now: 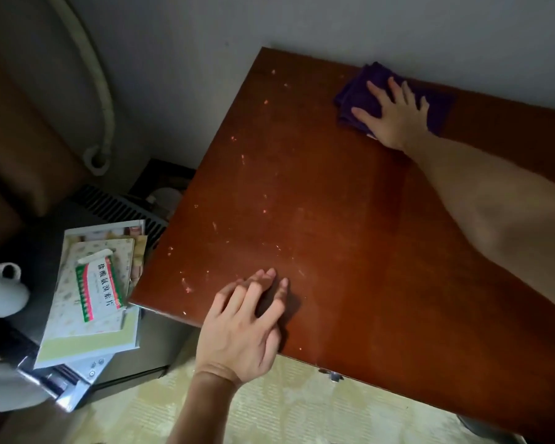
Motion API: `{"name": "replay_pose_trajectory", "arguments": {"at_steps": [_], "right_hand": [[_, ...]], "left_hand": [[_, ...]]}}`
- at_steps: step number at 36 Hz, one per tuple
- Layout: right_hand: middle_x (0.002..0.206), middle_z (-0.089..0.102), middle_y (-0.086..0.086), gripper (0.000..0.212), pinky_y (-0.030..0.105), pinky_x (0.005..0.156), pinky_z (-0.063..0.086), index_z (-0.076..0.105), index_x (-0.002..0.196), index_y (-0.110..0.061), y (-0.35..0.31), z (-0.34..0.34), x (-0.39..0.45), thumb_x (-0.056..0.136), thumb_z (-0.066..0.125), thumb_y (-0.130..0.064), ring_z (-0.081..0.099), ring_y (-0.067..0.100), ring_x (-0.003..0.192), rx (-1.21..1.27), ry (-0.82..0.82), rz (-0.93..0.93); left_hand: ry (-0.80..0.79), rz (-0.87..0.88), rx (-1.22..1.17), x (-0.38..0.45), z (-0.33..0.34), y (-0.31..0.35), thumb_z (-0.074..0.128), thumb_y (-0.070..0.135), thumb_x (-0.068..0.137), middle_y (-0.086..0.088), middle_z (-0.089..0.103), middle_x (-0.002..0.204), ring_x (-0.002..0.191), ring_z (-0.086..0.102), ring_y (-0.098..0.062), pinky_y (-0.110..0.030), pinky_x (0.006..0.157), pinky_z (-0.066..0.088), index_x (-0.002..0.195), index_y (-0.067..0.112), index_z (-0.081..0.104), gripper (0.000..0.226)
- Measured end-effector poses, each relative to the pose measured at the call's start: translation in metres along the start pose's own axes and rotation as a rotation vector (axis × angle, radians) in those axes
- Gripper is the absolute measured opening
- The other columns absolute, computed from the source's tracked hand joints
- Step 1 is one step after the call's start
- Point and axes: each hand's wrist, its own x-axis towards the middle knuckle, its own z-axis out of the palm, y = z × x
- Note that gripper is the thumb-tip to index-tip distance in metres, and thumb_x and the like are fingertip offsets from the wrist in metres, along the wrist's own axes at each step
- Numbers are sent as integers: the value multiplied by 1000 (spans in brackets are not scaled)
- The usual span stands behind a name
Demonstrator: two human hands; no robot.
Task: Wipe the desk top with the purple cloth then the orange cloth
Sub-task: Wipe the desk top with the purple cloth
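The folded dark purple cloth lies on the reddish-brown wooden surface, at about one o'clock in the view, just beside the grey wall. The right hand lies flat on top of this cloth, with the fingers straight and spread, pressing it down to the surface. The cloth shows from under the hand on the ten o'clock side, past the fingertips, and also at three o'clock of the hand. The bare right forearm reaches to it from four o'clock.

The left hand is at about six o'clock, at the near edge of the surface. Its fingers are relaxed and a little bent, the fingertips touch the wood, and it holds nothing. The two hands are well apart.

Many small pale specks are scattered on the left part of the surface. At eight o'clock, beside the surface and lower, a stack of books carries a white, red and green printed box.
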Motion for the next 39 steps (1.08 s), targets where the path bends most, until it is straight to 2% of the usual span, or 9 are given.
{"name": "replay_pose_trajectory", "arguments": {"at_steps": [5, 9, 14, 17, 22, 24, 29, 35, 39], "right_hand": [[174, 2, 2, 76, 59, 126, -1, 9, 163, -44, 4, 6, -7, 97, 23, -79, -2, 27, 159, -45, -12, -27], [174, 1, 0, 74, 57, 126, -1, 8, 162, -46, -2, 13, -53, 98, 25, -78, -3, 25, 160, -65, -13, -61], [174, 5, 0, 80, 57, 126, 3, 9, 162, -46, -26, 32, -179, 90, 17, -80, 1, 26, 160, -89, 1, -153], [173, 9, 0, 76, 60, 125, 7, 13, 162, -45, -46, 50, -271, 93, 24, -76, 6, 28, 160, -77, 42, -184], [172, 16, 3, 79, 65, 121, 20, 19, 163, -41, -86, 71, -374, 94, 36, -75, 15, 31, 159, -73, 100, -152], [172, 19, 6, 80, 67, 119, 22, 22, 163, -38, -105, 76, -390, 93, 38, -75, 18, 33, 158, -86, 102, -109], [171, 19, 9, 80, 69, 118, 21, 24, 162, -37, -132, 81, -380, 94, 34, -77, 18, 36, 157, -85, 111, -18], [171, 20, 8, 80, 66, 120, 17, 27, 161, -40, -144, 77, -309, 91, 29, -79, 16, 34, 158, -58, 131, -18], [173, 8, 4, 81, 62, 124, 8, 15, 162, -44, -143, 66, -236, 91, 21, -82, 4, 30, 159, -50, 76, -24]], "left_hand": [[21, 1, 4, -1, 2, -1, 42, 35, 84, -16, 60, 132, 120, 49, -29, -42, 95, 36, 133, 14, 61, 56], [4, -3, -3, -1, 1, -1, 41, 35, 85, -15, 60, 132, 118, 56, -30, -42, 94, 38, 134, 14, 60, 57], [-26, -35, -37, -3, 0, 0, 42, 36, 84, -14, 60, 132, 114, 59, -31, -42, 90, 39, 133, 14, 61, 57], [-6, -54, -89, -4, -7, 4, 43, 36, 86, -12, 59, 132, 112, 58, -30, -42, 89, 40, 132, 14, 61, 54], [152, -65, -282, -10, -22, -1, 43, 34, 95, -4, 54, 124, 105, 52, -24, -39, 89, 38, 118, 14, 58, 33], [206, -106, -261, -11, -31, -19, 45, 32, 94, -4, 54, 124, 103, 53, -25, -41, 86, 38, 116, 14, 59, 32], [207, -167, -104, 12, -43, -73, 46, 39, 93, -6, 56, 125, 104, 56, -31, -45, 88, 40, 120, 16, 60, 38], [167, -254, -142, 31, -36, -106, 42, 42, 96, -5, 51, 130, 115, 51, -27, -45, 97, 35, 131, 20, 53, 42], [170, -270, -163, 31, -32, -107, 36, 39, 98, -1, 54, 129, 114, 52, -25, -42, 94, 38, 131, 21, 54, 41]]}}
